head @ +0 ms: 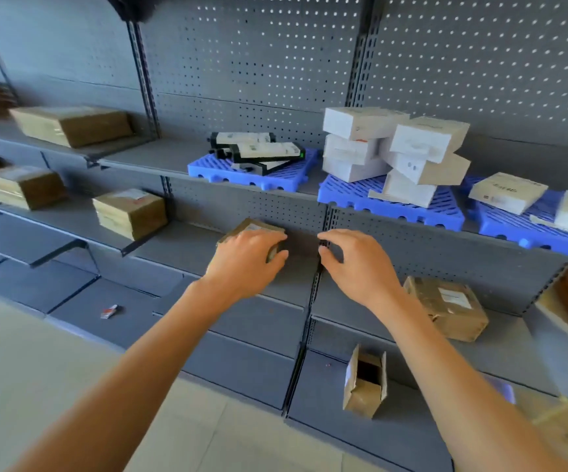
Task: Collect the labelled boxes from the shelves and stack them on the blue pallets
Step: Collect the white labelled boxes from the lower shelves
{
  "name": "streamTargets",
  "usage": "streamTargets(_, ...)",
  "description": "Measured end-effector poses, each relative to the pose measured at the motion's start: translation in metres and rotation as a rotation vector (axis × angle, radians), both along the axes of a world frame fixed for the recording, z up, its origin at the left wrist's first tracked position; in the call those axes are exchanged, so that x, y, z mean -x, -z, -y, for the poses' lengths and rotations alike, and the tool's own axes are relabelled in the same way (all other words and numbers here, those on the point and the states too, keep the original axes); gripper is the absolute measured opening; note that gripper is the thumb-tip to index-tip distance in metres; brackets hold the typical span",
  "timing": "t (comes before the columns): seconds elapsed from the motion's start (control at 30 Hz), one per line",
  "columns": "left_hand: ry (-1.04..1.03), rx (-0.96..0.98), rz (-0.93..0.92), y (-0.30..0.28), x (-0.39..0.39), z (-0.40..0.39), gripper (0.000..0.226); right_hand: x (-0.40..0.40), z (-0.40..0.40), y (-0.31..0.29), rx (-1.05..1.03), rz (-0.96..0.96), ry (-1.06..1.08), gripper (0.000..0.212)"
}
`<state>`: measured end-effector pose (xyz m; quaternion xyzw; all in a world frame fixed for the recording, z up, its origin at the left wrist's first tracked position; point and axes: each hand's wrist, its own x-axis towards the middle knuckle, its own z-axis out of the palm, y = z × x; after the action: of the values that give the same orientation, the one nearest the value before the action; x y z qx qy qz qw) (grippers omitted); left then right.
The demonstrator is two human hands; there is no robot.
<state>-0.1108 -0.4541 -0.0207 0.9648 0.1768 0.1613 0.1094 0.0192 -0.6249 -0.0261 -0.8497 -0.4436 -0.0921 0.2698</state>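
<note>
Left hand (247, 258): fingers wrapped over a small brown labelled box (253, 233) on the middle shelf (173, 247) - looks like a proper grab.
Right hand (354, 260): fingers curled but loose, nothing in it, just right of the box.
Blue pallets (391, 202): shelf above, to the far right - white boxes (361, 144) piled on them.

Small brown labelled box (252, 229) on middle shelf; white boxes (395, 151) stacked on blue pallets (391, 202).
</note>
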Motion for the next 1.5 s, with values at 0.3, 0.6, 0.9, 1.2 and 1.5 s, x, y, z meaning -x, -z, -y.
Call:
streamTargets(0.3,-0.274,0.072,0.0,-0.003,0.172,-0.106,0.048,0.124,-0.148,0.001,0.055,0.043,-0.289,0.035)
streamTargets(0.6,-0.588,0.156,0.084,0.023,0.303,-0.196,0.05,0.218,-0.29,0.012,0.089,0.035,-0.575,0.038)
streamTargets(0.9,-0.768,0.051,0.024,0.02,0.356,-0.31,0.044,0.255,-0.45,0.036,0.061,-0.048,-0.76,0.039)
streamTargets(1.2,-0.898,0.009,0.001,0.015,0.371,-0.431,0.043,0.265,-0.6,0.046,0.095,-0.067,-0.853,0.039)
streamTargets(1.5,-1.013,0.057,0.025,0.033,0.415,-0.534,0.043,0.317,-0.72,0.049,0.14,-0.079,-0.98,0.039)
